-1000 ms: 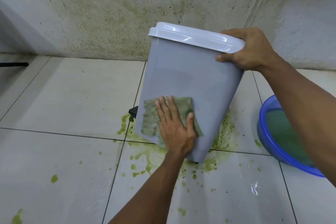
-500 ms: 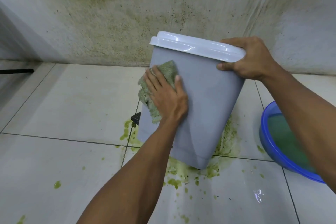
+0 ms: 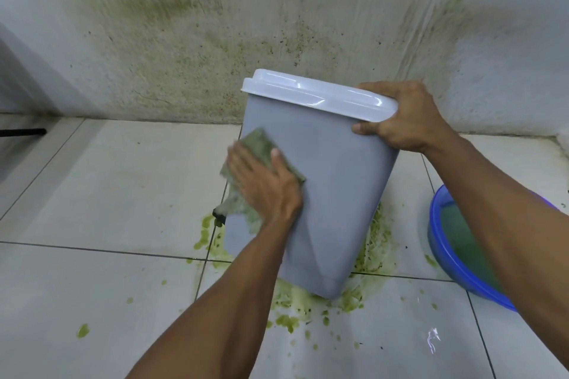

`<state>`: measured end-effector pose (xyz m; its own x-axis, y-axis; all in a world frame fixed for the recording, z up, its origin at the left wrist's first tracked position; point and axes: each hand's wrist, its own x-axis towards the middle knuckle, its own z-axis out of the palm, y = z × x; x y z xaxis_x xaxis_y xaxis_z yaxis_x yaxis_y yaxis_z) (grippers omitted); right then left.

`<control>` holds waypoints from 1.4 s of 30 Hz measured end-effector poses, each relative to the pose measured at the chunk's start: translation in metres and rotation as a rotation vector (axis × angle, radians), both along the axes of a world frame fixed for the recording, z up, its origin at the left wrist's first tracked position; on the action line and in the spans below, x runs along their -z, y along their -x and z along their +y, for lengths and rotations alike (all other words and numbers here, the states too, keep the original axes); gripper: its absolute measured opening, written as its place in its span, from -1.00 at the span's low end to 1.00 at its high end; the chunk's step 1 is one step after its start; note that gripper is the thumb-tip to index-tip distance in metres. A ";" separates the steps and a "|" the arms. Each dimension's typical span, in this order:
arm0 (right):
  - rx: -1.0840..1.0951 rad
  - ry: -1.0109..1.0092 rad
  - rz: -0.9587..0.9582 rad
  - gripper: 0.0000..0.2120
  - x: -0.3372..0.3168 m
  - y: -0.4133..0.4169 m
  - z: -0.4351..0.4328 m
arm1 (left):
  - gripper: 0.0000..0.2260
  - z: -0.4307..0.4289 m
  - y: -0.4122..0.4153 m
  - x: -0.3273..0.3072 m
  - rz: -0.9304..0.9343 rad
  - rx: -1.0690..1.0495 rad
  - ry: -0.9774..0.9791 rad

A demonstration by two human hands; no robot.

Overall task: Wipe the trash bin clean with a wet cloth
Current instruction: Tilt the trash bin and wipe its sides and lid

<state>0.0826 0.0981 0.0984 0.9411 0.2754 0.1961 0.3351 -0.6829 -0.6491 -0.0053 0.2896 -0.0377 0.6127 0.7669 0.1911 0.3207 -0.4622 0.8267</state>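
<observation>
— Head view first, from the left: what's the left hand [image 3: 261, 181] doing?

— It's spread flat, fingers together, pressing a damp, green-stained rag [image 3: 261, 144] against the left front edge of the grey plastic trash bin [image 3: 332, 194]. Part of the rag hangs off past the bin's side, near its black pedal [image 3: 219, 215].

— Why is the bin leaning like that?

— It's tipped onto its lower edge on the white tiled floor [image 3: 107, 194], right in a splash of green muck [image 3: 289, 317]. I'd guess the tilt turns the wall toward the wiping palm and lifts the base out of the mess.

— And the right hand [image 3: 400, 120]?

— Curled shut over the corner of the white lid [image 3: 314, 95], thumb under the rim, bracing against the push.

— That blue plastic basin [image 3: 443, 258]?

— Just beside the bin on the right, holding greenish water; probably kept close for rinsing.
</observation>
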 end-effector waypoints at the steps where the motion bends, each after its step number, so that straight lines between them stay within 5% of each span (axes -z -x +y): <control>1: 0.004 0.005 -0.004 -0.37 0.000 0.001 0.000 | -0.31 -0.004 -0.011 -0.010 -0.035 0.073 -0.073; 6: 0.006 -0.004 -0.021 -0.37 -0.004 0.007 0.000 | -0.41 -0.020 -0.014 -0.006 -0.285 0.605 -0.619; 8: 0.005 0.002 -0.026 -0.37 -0.005 0.010 0.001 | -0.44 -0.016 -0.014 0.002 -0.379 0.653 -0.637; 12: 0.003 0.014 -0.029 -0.36 -0.006 0.015 0.004 | -0.49 -0.024 -0.016 -0.016 -0.463 0.329 -0.199; 16: 0.004 0.041 -0.047 -0.35 -0.007 0.018 0.002 | -0.48 -0.017 -0.029 -0.063 -0.688 -0.134 0.551; 18: -0.006 0.057 -0.060 -0.35 -0.007 0.020 0.004 | -0.49 -0.012 -0.037 -0.088 -0.771 -0.100 0.600; 23: -0.012 0.116 -0.136 -0.32 -0.004 0.031 0.008 | -0.53 0.004 -0.041 -0.116 -0.181 0.347 -0.289; 26: -0.019 0.103 -0.181 -0.30 -0.002 0.041 0.006 | -0.58 0.030 -0.040 -0.138 0.038 0.598 -0.538; 32: -0.153 0.125 -0.384 -0.30 0.001 0.081 0.009 | -0.59 0.056 -0.033 -0.190 0.480 0.786 -0.510; 42: -0.426 0.101 -0.715 -0.47 0.005 0.125 -0.012 | -0.65 0.051 0.067 -0.184 0.308 0.920 -0.592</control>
